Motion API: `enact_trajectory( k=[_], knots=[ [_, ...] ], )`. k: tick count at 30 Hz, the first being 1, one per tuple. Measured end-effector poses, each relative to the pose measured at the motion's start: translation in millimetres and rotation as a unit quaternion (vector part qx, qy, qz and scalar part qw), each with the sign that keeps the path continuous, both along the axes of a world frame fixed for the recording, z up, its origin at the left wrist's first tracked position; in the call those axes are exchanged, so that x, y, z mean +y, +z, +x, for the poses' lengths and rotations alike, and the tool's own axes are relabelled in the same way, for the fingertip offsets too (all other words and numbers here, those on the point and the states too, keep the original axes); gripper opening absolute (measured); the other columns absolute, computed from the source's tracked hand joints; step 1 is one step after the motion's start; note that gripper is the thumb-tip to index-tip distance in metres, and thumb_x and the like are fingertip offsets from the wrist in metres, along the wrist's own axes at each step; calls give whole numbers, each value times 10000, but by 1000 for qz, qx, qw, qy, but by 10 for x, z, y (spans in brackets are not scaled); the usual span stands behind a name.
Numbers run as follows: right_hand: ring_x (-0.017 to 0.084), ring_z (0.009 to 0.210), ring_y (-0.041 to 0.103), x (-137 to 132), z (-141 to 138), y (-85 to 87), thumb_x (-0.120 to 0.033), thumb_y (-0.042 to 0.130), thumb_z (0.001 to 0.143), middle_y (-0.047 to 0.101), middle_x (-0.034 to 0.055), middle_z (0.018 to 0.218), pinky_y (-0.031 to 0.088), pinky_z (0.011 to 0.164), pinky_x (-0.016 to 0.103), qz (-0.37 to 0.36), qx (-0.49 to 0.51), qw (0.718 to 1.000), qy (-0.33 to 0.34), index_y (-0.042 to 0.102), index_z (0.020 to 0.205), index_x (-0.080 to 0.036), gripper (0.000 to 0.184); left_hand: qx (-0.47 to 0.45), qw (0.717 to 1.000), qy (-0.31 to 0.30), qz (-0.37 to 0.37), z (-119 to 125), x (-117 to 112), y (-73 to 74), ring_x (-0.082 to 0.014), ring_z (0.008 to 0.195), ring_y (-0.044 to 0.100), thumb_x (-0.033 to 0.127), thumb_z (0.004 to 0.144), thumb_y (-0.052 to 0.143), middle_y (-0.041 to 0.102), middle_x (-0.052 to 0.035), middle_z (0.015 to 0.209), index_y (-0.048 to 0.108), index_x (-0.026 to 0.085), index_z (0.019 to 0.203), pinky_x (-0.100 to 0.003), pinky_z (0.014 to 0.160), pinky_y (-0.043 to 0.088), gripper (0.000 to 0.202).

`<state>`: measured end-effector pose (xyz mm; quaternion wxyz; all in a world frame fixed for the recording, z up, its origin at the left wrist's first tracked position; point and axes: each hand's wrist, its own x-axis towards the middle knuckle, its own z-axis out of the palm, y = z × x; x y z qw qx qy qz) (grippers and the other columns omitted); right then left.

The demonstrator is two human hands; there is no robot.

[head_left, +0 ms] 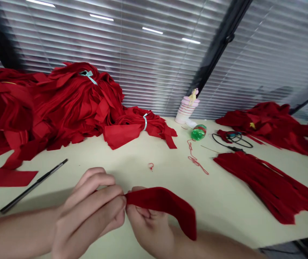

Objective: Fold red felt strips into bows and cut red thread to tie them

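Low in the middle of the head view, a red fabric strip (pixel 167 201) is pinched between both hands. My left hand (pixel 91 212) is closed at the strip's left end, fingertips pressed together; a sliver of red shows behind its fingers. My right hand (pixel 150 225) is closed on the strip right beside it, the fingertips of both hands meeting. From there the strip's free end arches over my right hand and droops toward the wrist. Whether a needle or thread sits between the fingertips is too small to make out.
Red fabric piles (pixel 70 104) and a tied bundle (pixel 143 126) line the back left. A black-grey rod (pixel 35 185) lies at left. Further right are a pink cup (pixel 186 109), green plastic ball (pixel 198 132), red cord (pixel 194 160), black cable (pixel 233 144) and stacked red strips (pixel 262 183). Blinds rise behind.
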<state>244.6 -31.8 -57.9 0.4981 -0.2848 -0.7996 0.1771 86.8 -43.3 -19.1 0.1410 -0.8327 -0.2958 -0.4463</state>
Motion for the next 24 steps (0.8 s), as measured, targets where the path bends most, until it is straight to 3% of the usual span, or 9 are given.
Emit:
enact_trajectory(
  k=[3,5,11,16,19,21,24],
  knots=[
    [38,444,213,-12,-107,-90,-47,388,741,186,-61,512,234,385,158,-121,147,981,37,110,594,-199,349,22,999,8,30,-16,59,-41,-162,703,521,85,763,598,591,-30,669,578,147,771,-351,656,435,66],
    [41,449,185,5,-149,-131,-74,406,797,162,-65,519,217,387,170,-154,187,969,54,112,592,-200,380,37,999,3,22,-47,96,-76,-175,750,519,76,755,607,600,-42,706,573,135,805,-371,700,424,84],
    [54,460,186,-20,-67,-137,-16,412,751,162,-53,532,213,430,219,6,98,991,89,105,623,-185,373,79,997,-8,5,-122,183,-197,-174,807,504,29,769,577,613,-49,793,551,124,866,-385,773,386,138],
    [80,481,244,-20,63,-164,1,431,722,282,-38,528,273,435,231,90,5,996,-5,191,588,-184,332,101,990,-80,-51,-46,195,-303,-174,770,498,28,822,493,607,-56,743,561,105,842,-372,737,383,104],
    [91,477,254,122,155,-154,6,426,749,279,-35,517,314,458,239,150,12,988,-26,260,547,-192,328,114,981,-138,-80,10,171,-353,-164,723,489,18,797,501,586,-46,678,565,104,771,-350,689,397,110],
    [85,466,220,231,200,-123,6,416,762,237,-40,522,314,467,235,195,20,981,17,230,535,-182,349,140,974,-161,-79,29,139,-359,-164,718,485,-16,752,511,577,-47,671,567,104,743,-337,658,401,133],
    [69,468,194,334,220,-48,24,426,757,208,-44,563,276,443,212,166,32,981,96,188,558,-175,368,167,968,-177,-64,31,82,-322,-160,704,472,-38,710,512,554,-47,661,560,105,703,-319,616,399,151]
  ],
)
